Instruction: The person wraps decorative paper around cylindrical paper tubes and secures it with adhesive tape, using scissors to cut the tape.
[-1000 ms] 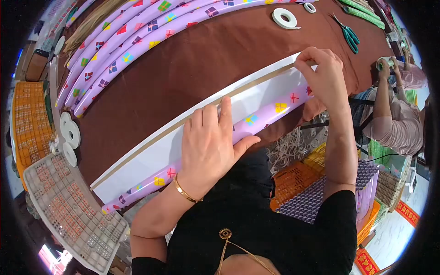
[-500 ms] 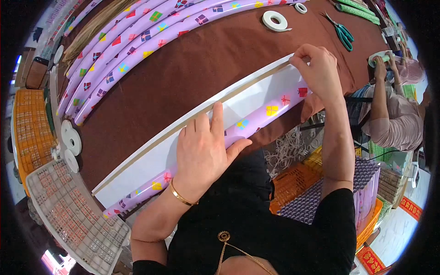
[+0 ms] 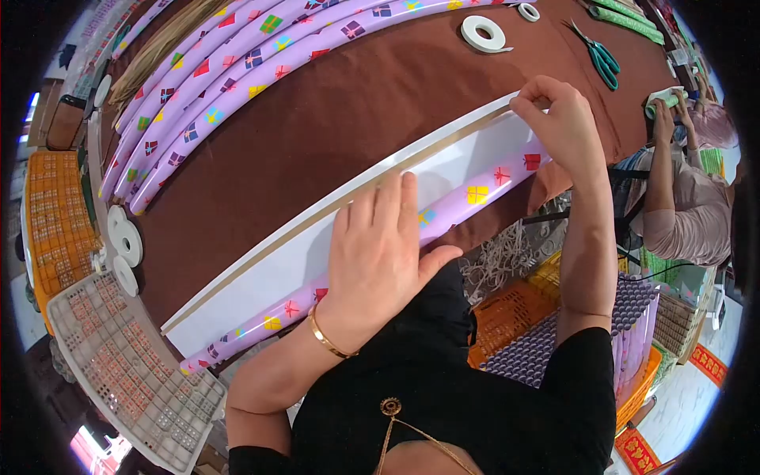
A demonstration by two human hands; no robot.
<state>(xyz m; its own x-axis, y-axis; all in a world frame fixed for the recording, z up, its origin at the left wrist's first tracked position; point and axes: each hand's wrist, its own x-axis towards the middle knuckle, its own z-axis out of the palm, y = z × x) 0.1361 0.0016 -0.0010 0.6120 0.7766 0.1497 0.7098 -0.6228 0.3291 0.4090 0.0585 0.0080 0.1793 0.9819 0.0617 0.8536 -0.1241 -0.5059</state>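
A purple gift-patterned paper roll (image 3: 477,195) lies along the table's near edge, its white inner side (image 3: 269,261) facing up. Along that white side runs a narrow tan strip (image 3: 317,215). My left hand (image 3: 376,245) lies flat over the white side and the roll, fingers stretched out and touching the strip, thumb apart. At the far right end of the strip, my right hand (image 3: 558,119) has thumb and forefinger pinched together at the paper's edge. What sits between those fingertips is too small to make out.
Several purple rolls (image 3: 206,119) lie at the back left. White tape rolls (image 3: 483,35) and green-handled scissors (image 3: 602,63) are at the back right. A white crate (image 3: 127,356) stands lower left, orange crates (image 3: 514,317) below right. A person (image 3: 685,198) works at far right.
My left hand has slid to the right along the strip, its fingers still stretched out. My right hand has shifted slightly right, still pinched at the paper's end.
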